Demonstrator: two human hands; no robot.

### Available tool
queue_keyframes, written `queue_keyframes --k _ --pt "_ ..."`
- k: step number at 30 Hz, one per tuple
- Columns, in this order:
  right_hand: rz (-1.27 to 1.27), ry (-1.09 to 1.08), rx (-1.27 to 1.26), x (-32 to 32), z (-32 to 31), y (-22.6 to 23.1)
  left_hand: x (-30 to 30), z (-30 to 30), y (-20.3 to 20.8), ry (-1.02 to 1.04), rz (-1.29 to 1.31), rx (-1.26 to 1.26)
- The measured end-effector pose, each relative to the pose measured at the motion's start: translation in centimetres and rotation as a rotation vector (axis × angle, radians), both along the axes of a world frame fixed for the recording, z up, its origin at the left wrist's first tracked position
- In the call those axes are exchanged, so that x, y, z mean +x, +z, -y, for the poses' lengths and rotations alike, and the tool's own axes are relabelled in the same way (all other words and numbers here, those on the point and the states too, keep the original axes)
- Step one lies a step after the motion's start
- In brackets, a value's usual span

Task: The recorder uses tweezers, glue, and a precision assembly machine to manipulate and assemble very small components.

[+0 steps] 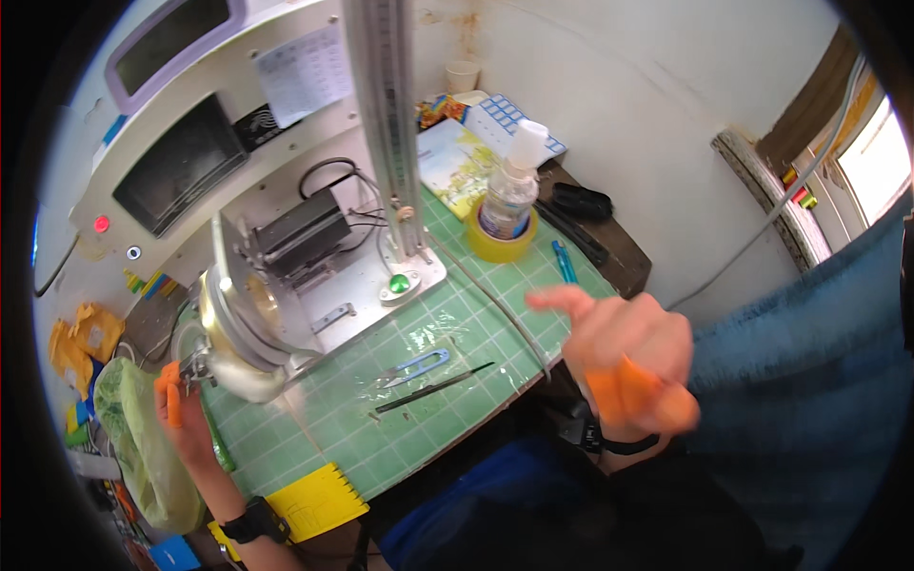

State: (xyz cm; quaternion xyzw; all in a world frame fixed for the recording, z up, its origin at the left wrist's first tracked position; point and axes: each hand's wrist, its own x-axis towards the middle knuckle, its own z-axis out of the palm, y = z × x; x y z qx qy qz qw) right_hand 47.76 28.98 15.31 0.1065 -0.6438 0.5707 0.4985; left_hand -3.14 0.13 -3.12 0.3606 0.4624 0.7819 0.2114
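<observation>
At the left, my left hand (185,419) has orange covers on its fingertips. Those fingers are curled at a small metal fitting (197,365) on the side of the machine's round metal drum (238,357); what they pinch is too small to make out. My right hand (628,347) is raised over the mat's right edge, a little blurred. Its index finger points out to the left, the other fingers are bent, and orange wrapping covers the thumb. Nothing shows in its grip. Blue-handled thread snips (416,367) and slim black tweezers (433,387) lie on the green mat (333,428) between the hands.
The machine's column (381,124) rises at the back, with a green button (399,284) at its foot. A clear bottle (509,190) stands in a yellow tape roll (501,243). A cable (490,300) crosses the mat. A yellow notched plate (319,502) lies in front, a pale green bag (143,447) left.
</observation>
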Motion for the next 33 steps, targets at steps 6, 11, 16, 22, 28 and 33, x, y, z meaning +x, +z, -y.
queue_keyframes --k 6,11,16,22,28,33 --pt "-0.21 0.477 -0.036 0.7 2.2 4.0 0.1 1.3 1.6 -0.06 -0.055 -0.003" --pt "-0.277 0.634 -0.069 2.9 2.2 2.8 -1.3 1.0 1.6 -0.093 -0.028 -0.027" --pt "-0.375 0.848 -0.104 4.3 2.2 1.9 -1.7 1.8 1.9 -0.05 -0.03 -0.048" --pt "-0.395 0.872 -0.082 7.6 3.0 0.2 -1.1 1.7 2.2 -0.152 -0.044 -0.021" --pt "-0.431 0.92 -0.052 9.1 3.1 -0.5 0.0 1.2 2.6 -0.076 -0.024 -0.045" --pt "-0.46 0.978 -0.024 9.0 2.9 -0.1 0.4 0.8 3.1 -0.103 -0.02 -0.009"
